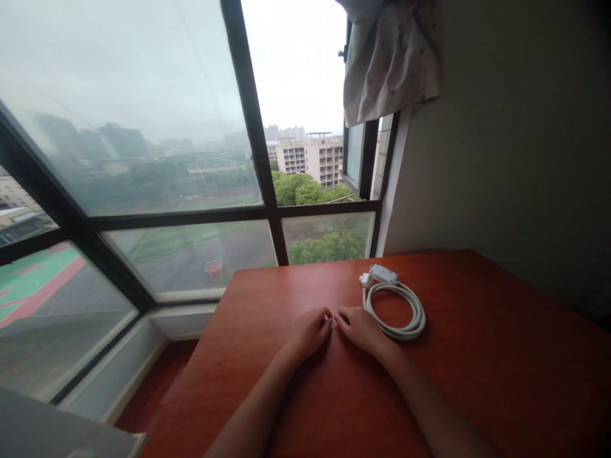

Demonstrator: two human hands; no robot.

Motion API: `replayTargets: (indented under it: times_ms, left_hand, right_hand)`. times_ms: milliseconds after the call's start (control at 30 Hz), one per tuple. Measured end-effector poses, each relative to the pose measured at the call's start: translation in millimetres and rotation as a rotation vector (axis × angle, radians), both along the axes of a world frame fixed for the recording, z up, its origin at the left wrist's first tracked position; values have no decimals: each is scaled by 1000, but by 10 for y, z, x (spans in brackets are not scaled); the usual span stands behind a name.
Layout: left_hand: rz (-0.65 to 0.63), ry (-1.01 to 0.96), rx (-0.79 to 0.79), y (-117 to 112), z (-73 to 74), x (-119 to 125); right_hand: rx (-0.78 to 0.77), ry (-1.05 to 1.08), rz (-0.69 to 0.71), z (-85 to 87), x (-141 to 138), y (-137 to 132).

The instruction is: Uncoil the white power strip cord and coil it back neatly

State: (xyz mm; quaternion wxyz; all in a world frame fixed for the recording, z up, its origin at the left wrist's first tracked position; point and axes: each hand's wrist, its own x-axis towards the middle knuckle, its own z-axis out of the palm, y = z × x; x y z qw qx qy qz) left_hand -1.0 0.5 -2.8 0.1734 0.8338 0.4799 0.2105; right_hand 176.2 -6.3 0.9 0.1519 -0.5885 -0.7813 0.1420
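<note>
My left hand (310, 332) rests on the reddish-brown table (248, 331), its fingers curled in and holding nothing that I can see. Close beside it, my right hand (361, 329) lies in a similar curl, fingertips nearly meeting those of the left. Just beyond and right of the right hand is a white extension cord (417, 312), wound into a loop. Its plug (366, 280) and small white socket block (384, 274) lie at the far side of the coil. Neither hand grips the cord.
Large dark-framed windows (268, 172) stand beyond the table and to the left, one pane open. A patterned curtain (394, 63) hangs above the right end. A plain wall (487, 146) borders the table at right. The table's left edge drops toward a low sill (186, 320).
</note>
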Motion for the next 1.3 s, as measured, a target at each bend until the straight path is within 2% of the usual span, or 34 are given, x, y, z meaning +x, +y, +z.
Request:
replayTargets:
  times_ms: [767,900,1000,1067,1133,1233,1300]
  left_hand:
    - [5,-2,-6,-3,22,10]
    - [5,3,-11,1,17,4]
    - [3,19,-21,1,23,-1]
    - [5,27,-32,-1,26,-2]
    - [10,25,-36,-3,26,-1]
    - [12,26,-31,-6,24,3]
    - [9,28,-30,-6,22,4]
  right_hand:
    - [33,24,-5,-49,4,2]
    - [88,24,-5,5,11,13]
    - [224,40,-143,105,216,77]
    - [353,42,-333,139,490,148]
    - [427,6,-488,103,831,226]
    - [367,-104,-705,-73,1311,323]
    - [280,-124,-784,-213,1526,365]
